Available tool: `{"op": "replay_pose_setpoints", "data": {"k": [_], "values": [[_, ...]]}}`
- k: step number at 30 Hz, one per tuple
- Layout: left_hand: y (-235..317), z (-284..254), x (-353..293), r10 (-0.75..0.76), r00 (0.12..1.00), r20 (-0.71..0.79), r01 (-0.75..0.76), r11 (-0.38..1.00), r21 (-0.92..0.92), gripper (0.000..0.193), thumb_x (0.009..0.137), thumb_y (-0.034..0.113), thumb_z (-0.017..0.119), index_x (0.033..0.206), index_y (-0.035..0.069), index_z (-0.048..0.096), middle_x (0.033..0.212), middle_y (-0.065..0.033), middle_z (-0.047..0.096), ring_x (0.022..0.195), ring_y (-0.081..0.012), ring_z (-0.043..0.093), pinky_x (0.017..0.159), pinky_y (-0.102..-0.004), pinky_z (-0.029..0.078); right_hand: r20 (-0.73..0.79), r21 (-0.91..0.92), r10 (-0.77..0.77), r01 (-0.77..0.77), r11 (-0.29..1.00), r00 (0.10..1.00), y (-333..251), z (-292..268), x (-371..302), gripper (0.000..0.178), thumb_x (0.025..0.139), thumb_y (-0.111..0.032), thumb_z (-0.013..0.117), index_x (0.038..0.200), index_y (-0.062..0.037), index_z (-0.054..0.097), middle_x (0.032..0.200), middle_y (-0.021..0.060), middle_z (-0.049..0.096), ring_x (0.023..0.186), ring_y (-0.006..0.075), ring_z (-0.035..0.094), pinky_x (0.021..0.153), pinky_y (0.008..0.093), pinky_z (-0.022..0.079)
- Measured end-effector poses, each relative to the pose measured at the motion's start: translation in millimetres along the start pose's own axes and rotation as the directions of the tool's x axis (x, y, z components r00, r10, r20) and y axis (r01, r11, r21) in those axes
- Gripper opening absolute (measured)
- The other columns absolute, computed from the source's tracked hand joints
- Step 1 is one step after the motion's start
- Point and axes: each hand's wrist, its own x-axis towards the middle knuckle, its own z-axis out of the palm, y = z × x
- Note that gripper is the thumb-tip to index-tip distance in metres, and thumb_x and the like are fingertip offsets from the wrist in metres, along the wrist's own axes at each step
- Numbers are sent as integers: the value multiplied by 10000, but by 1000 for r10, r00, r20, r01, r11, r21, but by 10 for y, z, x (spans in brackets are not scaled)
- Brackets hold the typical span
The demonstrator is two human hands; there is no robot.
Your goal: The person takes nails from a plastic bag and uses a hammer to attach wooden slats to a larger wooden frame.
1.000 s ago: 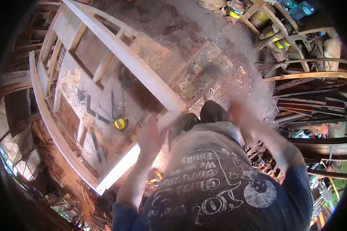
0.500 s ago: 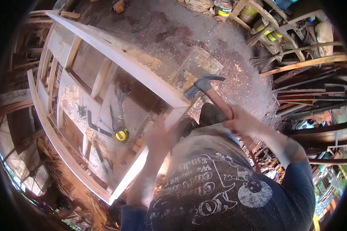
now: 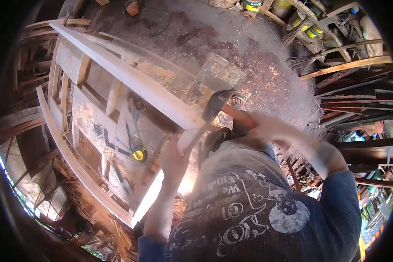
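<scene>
A curved wooden frame (image 3: 131, 81) of pale boards stretches from the far left to just in front of me. My left hand (image 3: 174, 159) is closed around its near end rail (image 3: 194, 139). In my right hand (image 3: 268, 129) is a claw hammer (image 3: 236, 114), gripped by its wooden handle. The blurred dark hammer head is at the frame's near right corner; whether it touches the wood I cannot tell. A yellow tape measure (image 3: 139, 153) lies within the frame's outline, beside a dark carpenter's square (image 3: 113, 146).
A worn wooden block (image 3: 222, 72) stands on the floor beyond the corner. Stacked timber (image 3: 353, 107) and a twig broom (image 3: 301, 63) are at the right. Several buckets and containers sit at the far right. Wood shavings (image 3: 157, 72) are scattered about.
The hammer head has come down and slightly left to the frame's corner, with my right hand moving left. My left hand stays on the end rail. The view has shifted a little.
</scene>
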Motion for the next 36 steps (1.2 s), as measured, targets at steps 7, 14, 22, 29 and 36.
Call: {"op": "replay_pose_setpoints", "data": {"k": [7, 14, 22, 29, 36], "values": [[151, -56, 7, -24, 1000, -7, 24, 1000, 0, 412, 844, 301, 821, 1078, 6, 653, 869, -241, 710, 817, -439, 707, 700, -468, 560, -411, 313, 120, 16, 950, 903, 431, -1167, 106, 272, 862, -12, 667, 1126, -10, 600, 726, 18, 578, 498, 108, 537, 421, 252, 412], [245, -12, 98, 31, 1000, -4, -31, 997, -67, 401, 848, 208, 817, 1157, 25, 638, 962, -227, 713, 890, -415, 713, 718, -442, 562, -103, 87, -172, 181, 980, 980, 365, -143, 260, 436, 826, -95, 697, 1238, -27, 574, 720, 32, 588, 571, 124, 567, 503, 312, 479], [-107, -252, 198, -1, 960, 281, 67, 972, -225, 470, 920, 405, 710, 1200, 31, 652, 1184, -200, 677, 1048, -336, 686, 880, -446, 526, -83, 539, 122, -58, 840, 989, 388, -161, -142, 382, 818, -6, 704, 1163, -8, 541, 722, 48, 567, 524, 141, 553, 464, 293, 456], [-387, -155, 834, 15, 937, 349, 115, 930, -348, 430, 905, 372, 665, 985, -49, 693, 905, -272, 694, 861, -409, 692, 771, -464, 523, -221, 778, 370, -66, 624, 902, 570, 398, -636, 290, 824, 24, 676, 1005, -63, 466, 642, 5, 490, 442, 106, 480, 384, 289, 399], [-398, 104, 950, 186, 966, 179, -103, 913, -394, 449, 796, 344, 694, 855, -102, 689, 872, -320, 680, 892, -460, 680, 803, -514, 525, -280, 937, 548, 99, 336, 788, 267, 1715, -870, 198, 903, -94, 672, 955, -113, 482, 644, -28, 445, 460, 89, 417, 416, 286, 386]]}}
